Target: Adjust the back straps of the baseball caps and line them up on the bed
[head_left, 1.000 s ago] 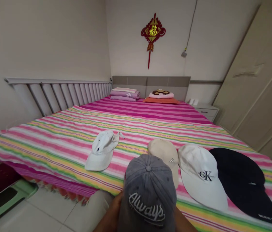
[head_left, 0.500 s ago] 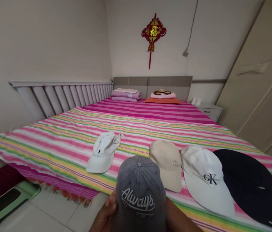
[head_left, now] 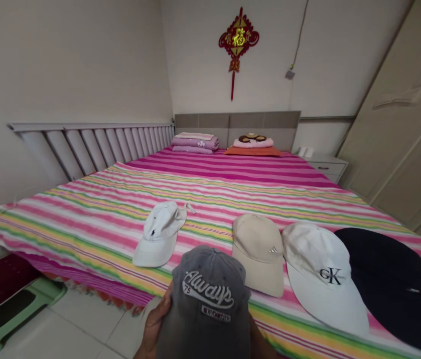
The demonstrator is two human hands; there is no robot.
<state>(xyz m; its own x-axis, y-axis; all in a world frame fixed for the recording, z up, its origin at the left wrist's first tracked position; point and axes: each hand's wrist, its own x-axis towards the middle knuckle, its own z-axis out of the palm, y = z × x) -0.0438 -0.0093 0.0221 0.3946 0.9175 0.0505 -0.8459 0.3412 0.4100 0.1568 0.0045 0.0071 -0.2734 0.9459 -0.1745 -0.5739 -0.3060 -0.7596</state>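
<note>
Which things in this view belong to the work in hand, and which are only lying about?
Seemingly in the work:
gray cap, gripped by the left hand; the right hand is mostly hidden
small white cap, beige cap, CK cap and black cap, on the bed

Only around:
folded purple bedding
green stool
red wall ornament
nightstand

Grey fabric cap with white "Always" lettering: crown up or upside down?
Crown up: the grey fabric cap shows its rounded top uppermost and lettering upright; left hand at its side.
</note>
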